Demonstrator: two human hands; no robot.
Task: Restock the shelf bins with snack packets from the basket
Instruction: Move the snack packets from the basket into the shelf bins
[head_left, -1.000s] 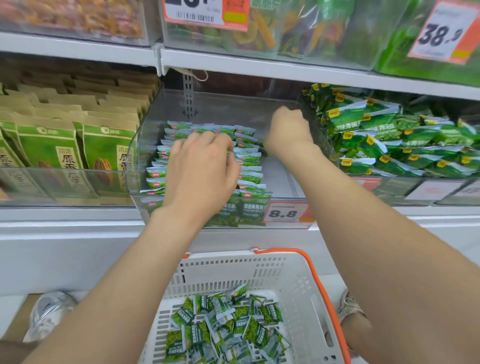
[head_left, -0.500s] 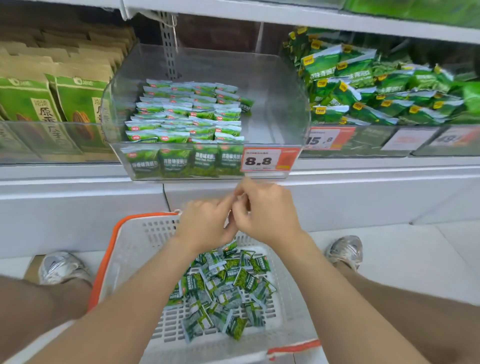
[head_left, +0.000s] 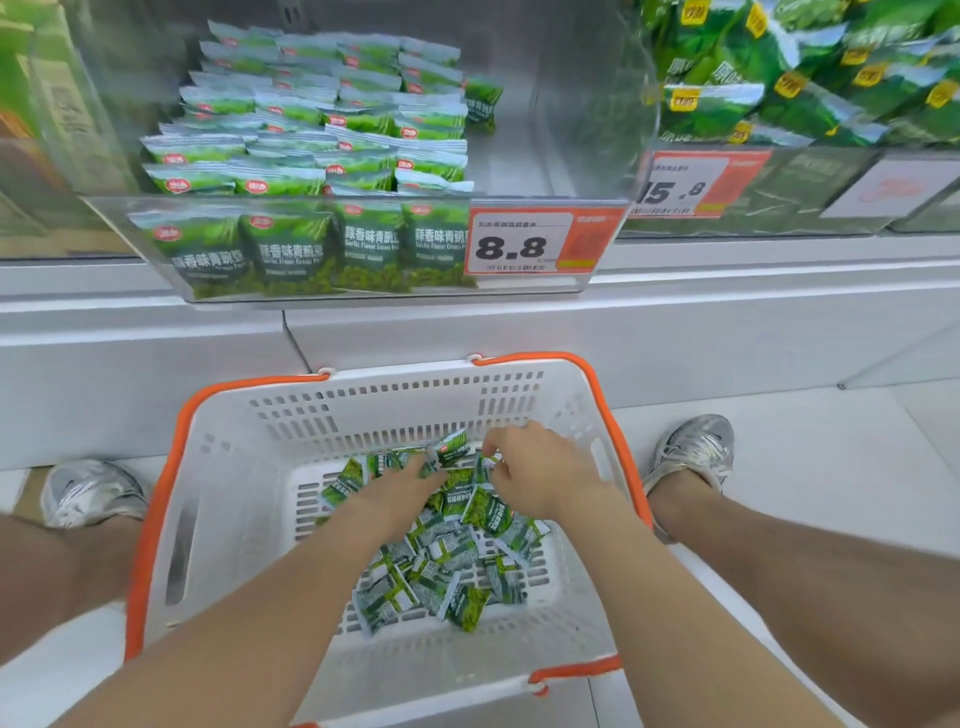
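1. Both hands are down inside the basket (head_left: 395, 410), a white slotted one with orange handles, sitting on the floor.
2. Snack packets (head_left: 441, 566), small and green, lie in a loose heap on the basket's bottom, mostly toward its middle and right.
3. Left hand (head_left: 400, 493) rests on the far end of the heap, fingers stretched forward. The fingertips meet one packet that sticks up above the rest. Honestly can't tell if it's pinched or just touched.
4. Right hand (head_left: 540, 478) is just right of the left one, fingers curled down onto the packets by the basket's far wall. Too blurry, so I can't tell if they're gripping anything.
5. Straight above the basket is the clear shelf bin (head_left: 545, 130). Matching green packets (head_left: 311, 130) fill its left side in neat rows, and the right side shows bare bottom.
6. An orange price tag (head_left: 519, 244) reading 8.8 is on the bin's front, above the basket's far right corner.
7. Up and right of the basket, a neighbouring bin holds bigger green bags (head_left: 805, 78).
8. One silver shoe (head_left: 91, 491) sits left of the basket, the other (head_left: 696, 452) right of it.
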